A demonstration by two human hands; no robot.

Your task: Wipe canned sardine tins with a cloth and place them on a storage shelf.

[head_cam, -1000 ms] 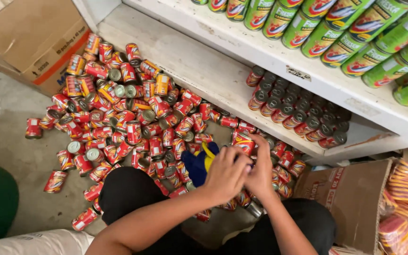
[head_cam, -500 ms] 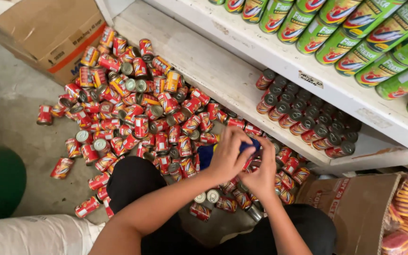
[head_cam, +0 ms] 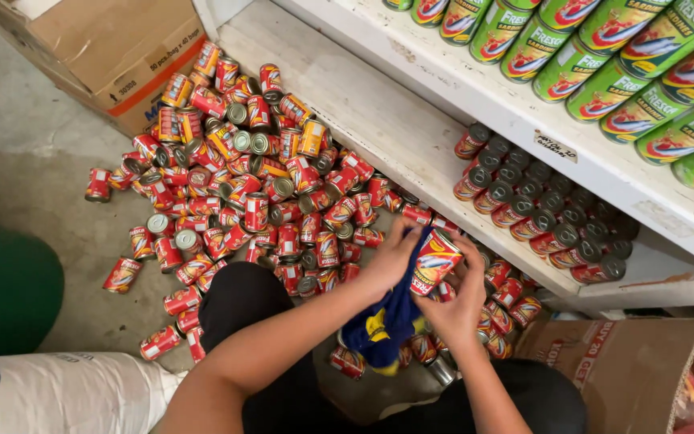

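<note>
My right hand (head_cam: 453,309) holds a small red can (head_cam: 434,261) from below, tilted, just in front of the low shelf. My left hand (head_cam: 393,255) grips a blue and yellow cloth (head_cam: 385,321) and presses it against the left side of the can. The cloth hangs down over my lap. A big heap of matching red cans (head_cam: 251,185) lies scattered on the concrete floor to the left of my hands. More of the same cans (head_cam: 536,213) stand upright in rows on the bottom shelf.
Green cans (head_cam: 604,60) line the upper white shelf. A cardboard box (head_cam: 114,48) sits at the top left, another (head_cam: 628,366) at the lower right. A white sack (head_cam: 50,394) and a green round object (head_cam: 6,285) lie at the left.
The can has come up higher in my hands and turned so its label shows. The cloth has shifted from the can's top to its left side.
</note>
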